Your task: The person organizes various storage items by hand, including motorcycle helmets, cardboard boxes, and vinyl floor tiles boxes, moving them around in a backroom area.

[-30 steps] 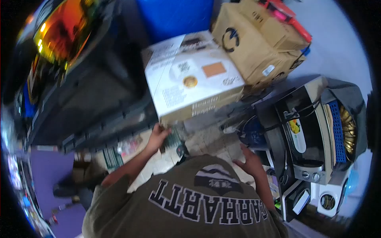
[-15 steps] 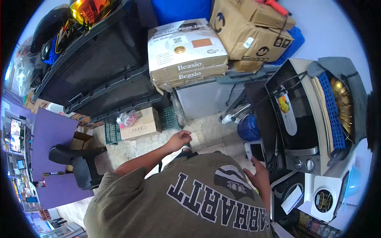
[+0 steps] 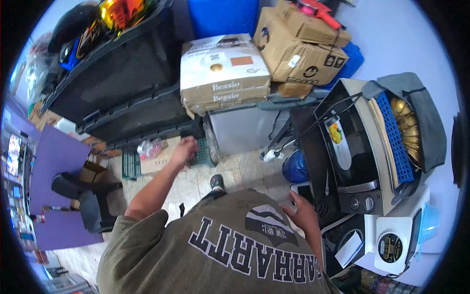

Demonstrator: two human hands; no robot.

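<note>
My left hand [image 3: 184, 151] is stretched forward, in front of the cardboard box [image 3: 159, 162] on the green crate [image 3: 129, 164]. Motion blurs its fingers, and nothing can be made out in them. A crumpled clear plastic bag [image 3: 151, 147] with something pink inside lies on that box. Low on the right, my right hand [image 3: 302, 211] hangs beside my shirt, with thumb and fingers apart and nothing visible in it. Just beyond it is a white-edged device with a dark face [image 3: 301, 188], partly covered by the fingers.
Black lidded bins [image 3: 132, 73] stand at the left, above the crate. Flooring boxes [image 3: 225, 73] sit ahead on a grey cabinet [image 3: 240, 130]. At the right are a toaster oven [image 3: 355, 196], a blue water jug [image 3: 295, 167] and a white scale [image 3: 391, 240]. A black chair [image 3: 93, 203] is at the left.
My left hand has moved forward and left, toward the cardboard box. My view has shifted slightly, and a shoe now shows on the floor. The right hand stays low at my side.
</note>
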